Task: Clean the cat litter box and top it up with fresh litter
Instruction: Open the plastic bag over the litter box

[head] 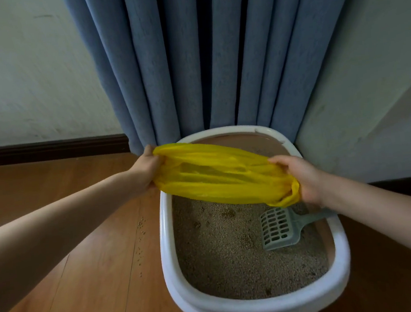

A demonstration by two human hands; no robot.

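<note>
Above the far half of the litter box [165, 236], in the head view, a yellow plastic bag [222, 176] is stretched sideways between both hands. The left hand [148, 169] grips the bag's left end with fingers curled round the bunched plastic; the right hand [300, 176] grips the right end, where the plastic gathers into a small knot-like fold below the thumb. The box is an oval tub with a white rim and stands on a wooden floor [73, 279], its far end against a blue curtain [191, 57]. Brownish litter [222, 251] fills the box. A grey-green slotted scoop [279, 226] lies on the litter at the right side, its handle resting on the rim under the right forearm. A few stray litter grains [140, 236] lie scattered on the floor just left of the box.
</note>
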